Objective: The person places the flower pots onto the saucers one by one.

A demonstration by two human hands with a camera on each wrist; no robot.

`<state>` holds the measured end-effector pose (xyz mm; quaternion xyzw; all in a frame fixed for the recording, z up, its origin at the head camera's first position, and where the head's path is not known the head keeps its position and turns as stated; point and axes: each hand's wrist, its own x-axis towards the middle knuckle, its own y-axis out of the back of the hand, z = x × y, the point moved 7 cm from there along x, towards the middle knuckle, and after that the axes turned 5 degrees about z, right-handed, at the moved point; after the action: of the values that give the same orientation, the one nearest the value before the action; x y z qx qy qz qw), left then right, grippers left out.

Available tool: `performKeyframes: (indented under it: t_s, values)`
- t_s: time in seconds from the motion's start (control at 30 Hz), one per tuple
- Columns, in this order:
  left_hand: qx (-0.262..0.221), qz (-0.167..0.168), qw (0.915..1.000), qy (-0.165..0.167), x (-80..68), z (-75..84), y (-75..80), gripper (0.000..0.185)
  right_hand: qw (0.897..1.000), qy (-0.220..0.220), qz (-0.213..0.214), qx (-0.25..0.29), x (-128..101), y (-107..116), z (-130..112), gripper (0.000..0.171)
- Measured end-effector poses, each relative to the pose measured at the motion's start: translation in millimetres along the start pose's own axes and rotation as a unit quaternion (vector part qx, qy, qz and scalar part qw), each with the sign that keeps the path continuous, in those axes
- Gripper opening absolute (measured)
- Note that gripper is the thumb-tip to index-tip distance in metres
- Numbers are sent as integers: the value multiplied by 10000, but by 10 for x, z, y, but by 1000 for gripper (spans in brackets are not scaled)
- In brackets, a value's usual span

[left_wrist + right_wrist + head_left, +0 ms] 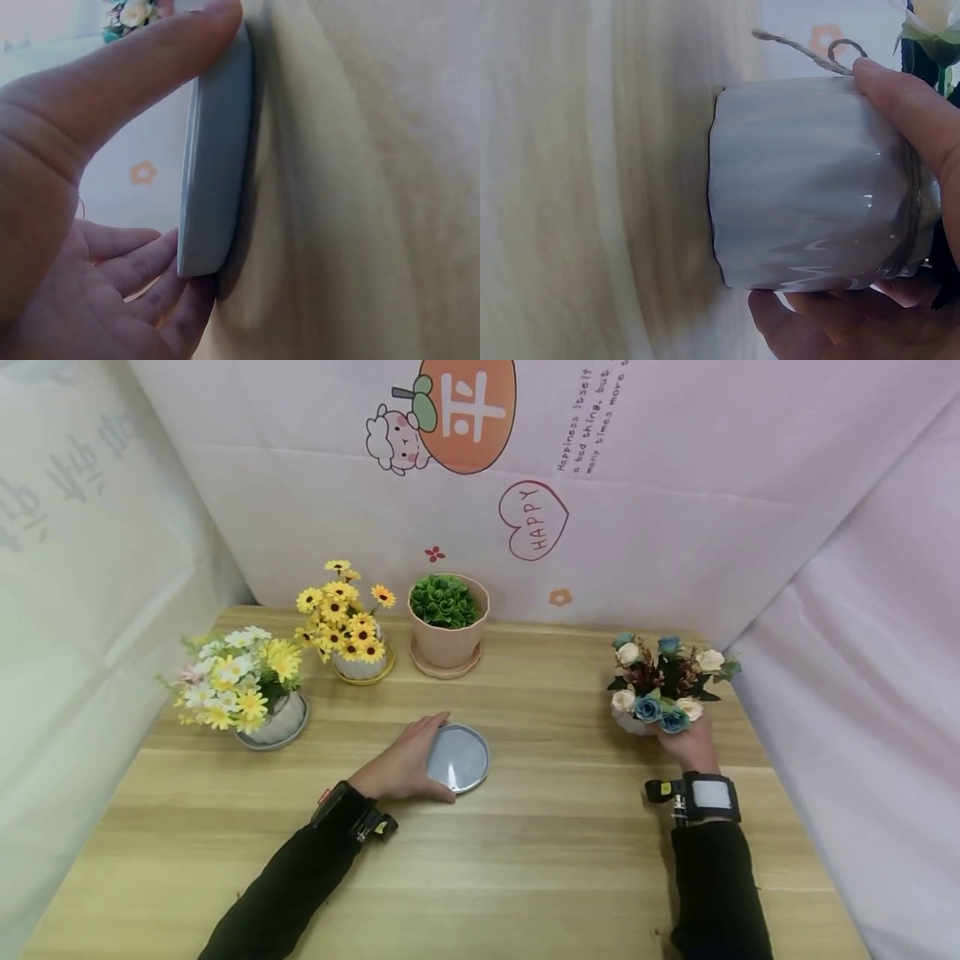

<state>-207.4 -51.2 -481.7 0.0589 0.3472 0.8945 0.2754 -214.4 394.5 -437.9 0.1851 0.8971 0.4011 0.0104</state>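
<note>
A grey-blue saucer (458, 758) lies on the wooden table (525, 860) near the middle. My left hand (401, 764) grips its left rim, thumb on one side and fingers on the other; the left wrist view shows the saucer (214, 172) edge-on between thumb and fingers. My right hand (693, 745) holds a white ribbed pot (810, 187) with twine at its neck, standing on the table at the right. Blue and cream flowers (667, 681) fill that pot and hide most of it in the head view.
Along the back stand a pot of yellow daisies (347, 622) on a saucer and a pink pot with a green plant (447, 618) on a saucer. At the left sits a white-and-yellow bouquet (240, 681) in a grey pot. Printed cloth walls enclose three sides.
</note>
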Motion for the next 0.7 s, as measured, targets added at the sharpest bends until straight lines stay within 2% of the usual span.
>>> performKeyframes:
  t_s: [0.27, 0.33, 0.5, 0.7]
  values:
    - [-220, 24, 9998, -11, -40, -22, 26, 132, 9994, -1, -330, -89, -156, -103, -149, 63]
    - [-228, 2, 9997, -13, -39, -30, 23, 133, 9989, 48, -465, -88, -212, -161, -201, 66]
    - [-257, -8, 9997, -50, -35, -46, 25, 133, 9978, 183, -582, 248, -329, -337, -346, 62]
    - [-354, 8, 9994, -55, -41, -95, -4, 134, 9946, 588, -707, 485, -434, -527, -552, 49]
